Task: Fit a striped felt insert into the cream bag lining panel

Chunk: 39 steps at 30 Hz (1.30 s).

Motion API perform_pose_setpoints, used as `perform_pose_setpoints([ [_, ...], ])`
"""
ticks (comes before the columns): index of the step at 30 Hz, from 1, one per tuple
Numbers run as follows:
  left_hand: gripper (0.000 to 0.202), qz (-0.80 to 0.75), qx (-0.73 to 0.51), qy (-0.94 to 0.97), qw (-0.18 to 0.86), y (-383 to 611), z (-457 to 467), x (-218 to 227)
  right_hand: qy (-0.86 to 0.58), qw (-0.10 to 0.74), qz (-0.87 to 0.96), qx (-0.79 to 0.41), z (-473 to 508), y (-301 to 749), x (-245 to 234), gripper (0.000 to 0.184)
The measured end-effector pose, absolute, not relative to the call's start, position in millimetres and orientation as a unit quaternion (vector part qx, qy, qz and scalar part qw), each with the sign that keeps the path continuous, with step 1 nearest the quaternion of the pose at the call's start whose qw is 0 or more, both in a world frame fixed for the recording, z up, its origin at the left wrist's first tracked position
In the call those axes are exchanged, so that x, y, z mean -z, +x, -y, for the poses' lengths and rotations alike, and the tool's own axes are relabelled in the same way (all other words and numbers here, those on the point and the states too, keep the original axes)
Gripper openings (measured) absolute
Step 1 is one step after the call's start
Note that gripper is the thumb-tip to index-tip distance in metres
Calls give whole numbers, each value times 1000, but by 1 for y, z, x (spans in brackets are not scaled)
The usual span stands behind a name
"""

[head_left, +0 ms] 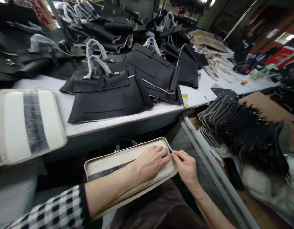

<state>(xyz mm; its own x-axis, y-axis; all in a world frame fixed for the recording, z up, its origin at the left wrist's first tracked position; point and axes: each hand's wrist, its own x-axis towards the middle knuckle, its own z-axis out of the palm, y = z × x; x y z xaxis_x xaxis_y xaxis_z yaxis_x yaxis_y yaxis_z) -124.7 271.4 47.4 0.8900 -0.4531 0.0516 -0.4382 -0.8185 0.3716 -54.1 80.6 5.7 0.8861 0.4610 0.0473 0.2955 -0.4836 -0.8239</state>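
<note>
A beige, rounded-corner bag panel (108, 163) with a dark grey stripe rests across my lap. My left hand (151, 162) lies flat on its right end, fingers stretched out and pressing it down. My right hand (186, 167) is at the panel's right edge, fingers pinched on a small thin dark tool whose tip touches the rim near my left fingertips. What the tool is I cannot make out.
A similar beige panel (27, 124) lies on the white table (65, 108) at left. Black handbag pieces (106, 92) with wrapped handles cover the table. A row of black leather pieces (247, 130) stands at right on a lower bench.
</note>
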Motion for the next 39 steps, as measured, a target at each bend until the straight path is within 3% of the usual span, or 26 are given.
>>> perform_pose_setpoints([
  [16, 27, 157, 6, 951, 267, -127, -272, -44, -862, 377, 339, -15, -85, -67, -14, 27],
  [21, 45, 167, -19, 945, 280, -127, -274, -40, -869, 268, 416, 15, -83, -65, -14, 32],
  [24, 37, 193, -22, 945, 262, -125, -272, -38, -869, 171, 464, 31, -83, -67, -15, 36],
  [27, 30, 201, -25, 948, 246, -125, -270, -36, -869, 133, 475, 26, -85, -70, -19, 36],
  [30, 29, 199, -38, 952, 231, -126, -267, -37, -870, 181, 457, -20, -85, -68, -26, 34],
  [36, 30, 185, -38, 959, 210, -130, -263, -42, -800, 491, 173, -300, -83, -34, -25, 29],
  [39, 26, 181, -40, 958, 218, -131, -262, -42, -762, 514, 131, -371, -87, -18, -16, 35],
])
